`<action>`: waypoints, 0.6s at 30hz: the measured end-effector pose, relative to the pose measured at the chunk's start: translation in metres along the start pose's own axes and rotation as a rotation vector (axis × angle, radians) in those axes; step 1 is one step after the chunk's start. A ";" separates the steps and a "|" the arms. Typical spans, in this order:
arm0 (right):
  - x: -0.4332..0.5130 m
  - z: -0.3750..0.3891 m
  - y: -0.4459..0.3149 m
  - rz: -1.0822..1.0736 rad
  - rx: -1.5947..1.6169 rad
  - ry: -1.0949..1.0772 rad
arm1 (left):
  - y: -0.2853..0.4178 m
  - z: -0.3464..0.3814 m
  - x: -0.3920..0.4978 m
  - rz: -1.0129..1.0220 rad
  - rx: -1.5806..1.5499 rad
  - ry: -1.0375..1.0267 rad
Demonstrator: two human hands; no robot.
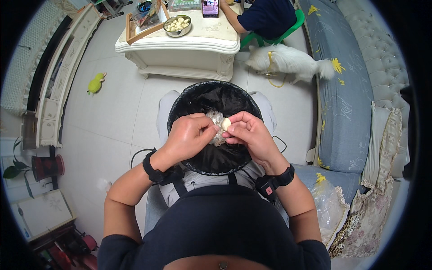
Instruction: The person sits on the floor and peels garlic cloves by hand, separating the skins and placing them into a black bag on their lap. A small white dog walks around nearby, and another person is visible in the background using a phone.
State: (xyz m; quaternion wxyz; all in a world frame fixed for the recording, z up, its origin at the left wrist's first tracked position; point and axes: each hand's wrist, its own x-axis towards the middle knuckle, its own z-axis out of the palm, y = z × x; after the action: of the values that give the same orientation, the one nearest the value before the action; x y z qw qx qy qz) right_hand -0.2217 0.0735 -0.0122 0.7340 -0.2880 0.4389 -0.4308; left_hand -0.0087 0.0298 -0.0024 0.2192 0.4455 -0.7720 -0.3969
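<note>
Between my thumb and fingertips, my right hand (248, 133) holds a pale peeled garlic clove (226, 124) above a round bin (216, 170) lined with a black plastic bag. My left hand (192, 135) is close beside the clove, its thumb and fingertips pinched together; whether a bit of skin is between them I cannot tell. Beneath both hands, a heap of whitish garlic skins (215, 116) lies in the bin. A metal bowl (177, 33) of peeled garlic cloves stands on the white coffee table beyond the bin.
On the coffee table (182, 45) are a wooden tray (130, 28) and an upright phone (210, 8). Another person (266, 18) sits at its right on a green chair (297, 23). A white dog (290, 62) stands near the sofa (341, 101). A green plush toy (96, 83) lies on the floor.
</note>
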 end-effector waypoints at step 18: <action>0.006 -0.007 0.008 0.139 0.314 -0.046 | 0.009 -0.001 0.001 0.336 0.119 0.249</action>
State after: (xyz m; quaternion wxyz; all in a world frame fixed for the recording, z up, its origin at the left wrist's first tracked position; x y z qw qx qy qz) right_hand -0.2231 0.0714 -0.0243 0.8077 -0.1487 0.3683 -0.4357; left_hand -0.0137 0.0312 0.0055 0.3493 0.3684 -0.8243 -0.2504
